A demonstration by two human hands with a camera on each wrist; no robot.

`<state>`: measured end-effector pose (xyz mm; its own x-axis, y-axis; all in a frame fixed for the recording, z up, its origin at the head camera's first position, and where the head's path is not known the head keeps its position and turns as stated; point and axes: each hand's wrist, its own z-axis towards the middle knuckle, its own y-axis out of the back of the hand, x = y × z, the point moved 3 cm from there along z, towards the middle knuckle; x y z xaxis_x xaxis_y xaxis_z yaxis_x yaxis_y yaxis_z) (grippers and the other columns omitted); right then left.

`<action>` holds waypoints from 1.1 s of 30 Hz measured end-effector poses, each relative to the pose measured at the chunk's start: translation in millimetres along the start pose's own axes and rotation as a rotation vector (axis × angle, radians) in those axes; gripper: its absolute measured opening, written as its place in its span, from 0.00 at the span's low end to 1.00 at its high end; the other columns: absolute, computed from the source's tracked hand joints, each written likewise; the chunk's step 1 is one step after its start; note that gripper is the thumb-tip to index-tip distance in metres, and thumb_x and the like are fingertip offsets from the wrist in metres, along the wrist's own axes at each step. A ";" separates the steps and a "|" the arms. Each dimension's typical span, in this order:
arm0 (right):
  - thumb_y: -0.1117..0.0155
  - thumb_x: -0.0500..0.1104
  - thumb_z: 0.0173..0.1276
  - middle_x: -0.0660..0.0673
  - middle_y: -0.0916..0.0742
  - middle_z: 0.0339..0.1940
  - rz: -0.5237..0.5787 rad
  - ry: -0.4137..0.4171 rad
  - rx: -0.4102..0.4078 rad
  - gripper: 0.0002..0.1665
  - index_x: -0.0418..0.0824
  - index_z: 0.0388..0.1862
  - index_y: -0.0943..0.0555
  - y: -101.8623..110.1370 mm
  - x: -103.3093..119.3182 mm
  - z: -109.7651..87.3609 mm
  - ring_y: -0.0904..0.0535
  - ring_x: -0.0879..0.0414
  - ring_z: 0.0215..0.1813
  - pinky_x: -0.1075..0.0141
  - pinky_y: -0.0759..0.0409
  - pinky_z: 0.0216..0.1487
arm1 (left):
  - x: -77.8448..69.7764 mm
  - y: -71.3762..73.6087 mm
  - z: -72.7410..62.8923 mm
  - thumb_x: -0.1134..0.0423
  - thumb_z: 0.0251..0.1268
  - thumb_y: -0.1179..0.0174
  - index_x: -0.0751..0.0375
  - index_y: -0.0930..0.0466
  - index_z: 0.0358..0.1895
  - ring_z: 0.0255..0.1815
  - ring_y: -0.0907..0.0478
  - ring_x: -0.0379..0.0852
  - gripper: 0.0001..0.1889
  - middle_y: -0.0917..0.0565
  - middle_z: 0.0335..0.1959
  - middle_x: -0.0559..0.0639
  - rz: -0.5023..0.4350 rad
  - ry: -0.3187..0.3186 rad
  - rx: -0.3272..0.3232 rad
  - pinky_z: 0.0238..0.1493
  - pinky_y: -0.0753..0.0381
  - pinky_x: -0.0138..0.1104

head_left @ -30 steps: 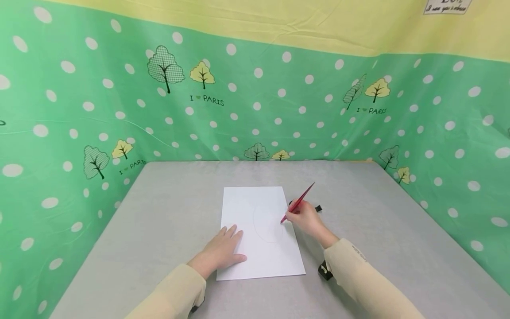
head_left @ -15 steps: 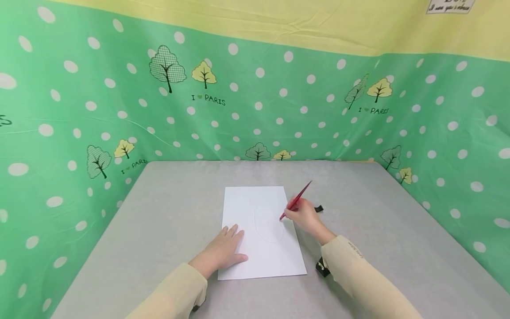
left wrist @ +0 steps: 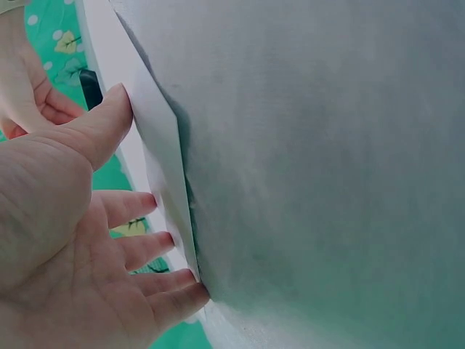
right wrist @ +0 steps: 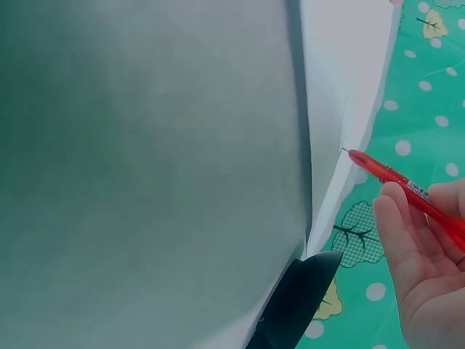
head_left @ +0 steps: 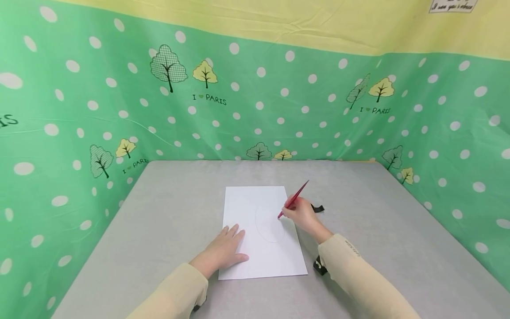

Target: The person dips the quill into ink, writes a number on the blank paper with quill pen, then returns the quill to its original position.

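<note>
A white sheet of paper (head_left: 255, 261) lies on the grey table in the head view. My left hand (head_left: 224, 248) rests on its left side with fingers spread and thumb out; the left wrist view shows that hand (left wrist: 80, 240) along the paper's edge. My right hand (head_left: 304, 215) pinches a slim red pen (head_left: 295, 197) at the sheet's right side. The pen's tapered back end points up and right, its tip at the paper. A faint curved line, like part of an oval, runs on the sheet. In the right wrist view the red pen (right wrist: 407, 185) has a thin tip.
A black strap-like item (head_left: 318, 208) shows just behind my right hand. Another black piece (head_left: 319, 266) is at the right sleeve. The grey table (head_left: 175, 199) extends around the paper, and a green dotted curtain (head_left: 239, 119) stands behind and at both sides.
My right hand with the pen has moved slightly left and up over the paper, along the oval's right side. My left hand stays in place on the sheet.
</note>
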<state>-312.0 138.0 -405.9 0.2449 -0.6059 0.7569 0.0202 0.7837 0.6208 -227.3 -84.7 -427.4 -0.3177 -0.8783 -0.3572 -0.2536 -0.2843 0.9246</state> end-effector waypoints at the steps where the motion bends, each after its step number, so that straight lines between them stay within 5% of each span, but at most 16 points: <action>1: 0.37 0.30 0.56 0.48 0.19 0.20 0.004 -0.002 0.001 0.08 0.38 0.23 0.26 -0.5 0.4 0.3 0.24 0.57 0.25 0.66 0.23 0.26 | 0.1 -0.2 0.1 0.48 0.57 0.39 0.69 0.36 0.64 0.67 0.49 0.67 0.37 0.41 0.67 0.66 -0.001 0.002 0.001 0.65 0.47 0.53; 33: 0.37 0.28 0.55 0.50 0.20 0.20 -0.010 0.122 0.011 0.09 0.38 0.22 0.25 -17.9 16.9 4.0 0.24 0.59 0.25 0.67 0.23 0.27 | -0.5 0.0 0.7 0.48 0.57 0.38 0.69 0.35 0.63 0.67 0.48 0.67 0.36 0.40 0.66 0.67 0.010 -0.006 0.002 0.64 0.46 0.53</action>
<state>-312.1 113.2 -403.4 0.3604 -0.5918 0.7210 0.0131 0.7761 0.6305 -227.7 -83.9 -427.4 -0.3255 -0.8788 -0.3491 -0.2528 -0.2749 0.9276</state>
